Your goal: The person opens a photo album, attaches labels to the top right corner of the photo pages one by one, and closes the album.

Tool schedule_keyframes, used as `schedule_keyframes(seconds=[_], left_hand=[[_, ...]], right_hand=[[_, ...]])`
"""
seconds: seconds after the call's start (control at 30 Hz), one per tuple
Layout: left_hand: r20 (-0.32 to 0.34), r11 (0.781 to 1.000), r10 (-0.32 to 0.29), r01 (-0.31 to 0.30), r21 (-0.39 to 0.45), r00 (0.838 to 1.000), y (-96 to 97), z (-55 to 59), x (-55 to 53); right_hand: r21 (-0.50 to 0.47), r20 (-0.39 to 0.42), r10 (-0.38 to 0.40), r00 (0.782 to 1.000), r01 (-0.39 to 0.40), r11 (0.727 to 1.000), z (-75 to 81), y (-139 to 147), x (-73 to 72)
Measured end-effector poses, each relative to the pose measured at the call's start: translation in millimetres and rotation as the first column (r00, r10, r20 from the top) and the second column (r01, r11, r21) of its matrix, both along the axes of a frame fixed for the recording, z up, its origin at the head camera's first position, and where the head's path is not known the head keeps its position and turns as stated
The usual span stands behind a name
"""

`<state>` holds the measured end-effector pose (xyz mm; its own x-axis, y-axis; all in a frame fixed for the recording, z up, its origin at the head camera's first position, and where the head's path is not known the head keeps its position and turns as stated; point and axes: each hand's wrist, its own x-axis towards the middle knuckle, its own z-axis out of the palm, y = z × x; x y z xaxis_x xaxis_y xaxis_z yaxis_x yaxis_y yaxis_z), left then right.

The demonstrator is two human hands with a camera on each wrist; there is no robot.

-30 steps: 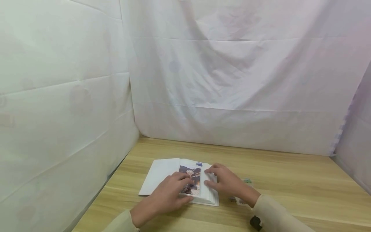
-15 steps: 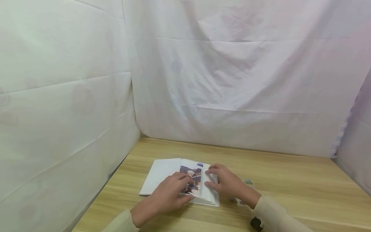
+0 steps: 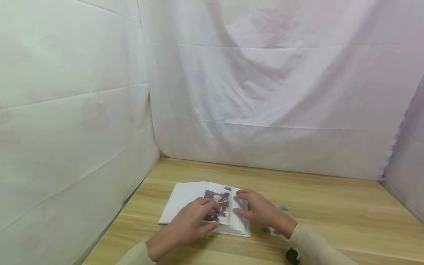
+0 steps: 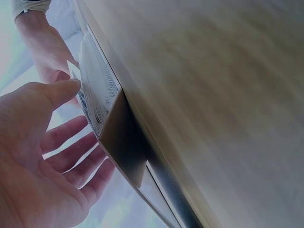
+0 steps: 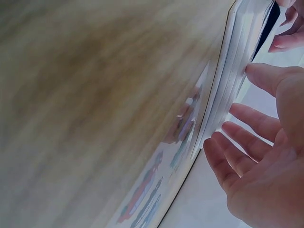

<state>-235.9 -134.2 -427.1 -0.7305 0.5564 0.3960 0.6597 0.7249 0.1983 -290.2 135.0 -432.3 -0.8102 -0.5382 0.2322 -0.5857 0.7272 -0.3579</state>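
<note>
A white album [image 3: 181, 198] lies open on the table, a thick stack of pages on its right side. On the right-hand page is a dark, colourful photo [image 3: 222, 216], with a small blue car sticker [image 3: 227, 188] above it. My left hand [image 3: 191, 222] rests over the photo, its thumb by the bottom edge and its fingers partly covering the picture. With spread fingers, my right hand [image 3: 256, 208] touches the right side of the page stack [image 5: 237, 57]. In the left wrist view the left thumb lies at a thin card edge [image 4: 75, 71] standing off the pages.
A sticker sheet [image 3: 275, 232] with coloured vehicles lies right of the album, partly under the right forearm. The wood-grain table [image 3: 338, 217] stretches to the right. White curtains [image 3: 265, 92] hang behind it and on the left.
My left hand has shifted very slightly to the left over the photo. The right hand and the album stay nearly where they were.
</note>
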Motion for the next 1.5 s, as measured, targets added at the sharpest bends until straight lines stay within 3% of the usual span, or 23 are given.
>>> schedule_keyframes(seconds=[0.3,0.5,0.7,0.8,1.0,1.13,1.27,1.4,1.5], left_hand=[[0.028,0.998,0.037,-0.038,0.041,0.999,-3.0,4.6,1.9],[0.030,0.989,0.007,-0.011,0.145,1.000,-9.5,15.1,1.8],[0.032,0.936,-0.090,0.073,0.344,0.995,-22.7,24.9,6.3],[0.036,0.912,-0.091,0.069,0.403,0.995,-28.4,28.1,8.8],[0.111,0.880,-0.077,0.015,0.475,0.991,-41.5,33.8,13.1],[0.121,0.882,-0.023,-0.037,0.470,0.992,-52.6,35.6,13.7],[0.080,0.913,0.083,-0.108,0.393,0.993,-62.2,36.7,14.7],[0.028,0.939,0.205,-0.204,0.278,0.978,-68.6,36.3,16.6],[0.052,0.939,0.254,-0.259,0.225,0.966,-71.1,35.1,18.4]], right_hand=[[0.042,-0.004,-0.010,1.000,0.010,0.999,1.0,0.6,-0.5],[0.048,0.000,-0.008,1.000,0.008,0.999,2.7,0.8,0.2],[0.063,0.010,-0.002,1.000,0.001,0.998,3.1,-1.6,0.6],[0.074,0.012,-0.007,1.000,0.006,0.997,2.8,-2.1,0.9],[0.071,0.007,-0.013,1.000,0.013,0.997,3.0,-2.4,3.3],[0.077,0.019,-0.028,0.999,0.027,0.997,3.0,-2.7,3.0],[0.085,0.026,-0.040,0.999,0.038,0.996,3.2,-3.2,2.9],[0.077,0.032,-0.034,0.999,0.032,0.997,4.3,-3.3,2.9],[0.068,0.037,-0.029,0.999,0.026,0.997,5.8,-3.2,3.3]])
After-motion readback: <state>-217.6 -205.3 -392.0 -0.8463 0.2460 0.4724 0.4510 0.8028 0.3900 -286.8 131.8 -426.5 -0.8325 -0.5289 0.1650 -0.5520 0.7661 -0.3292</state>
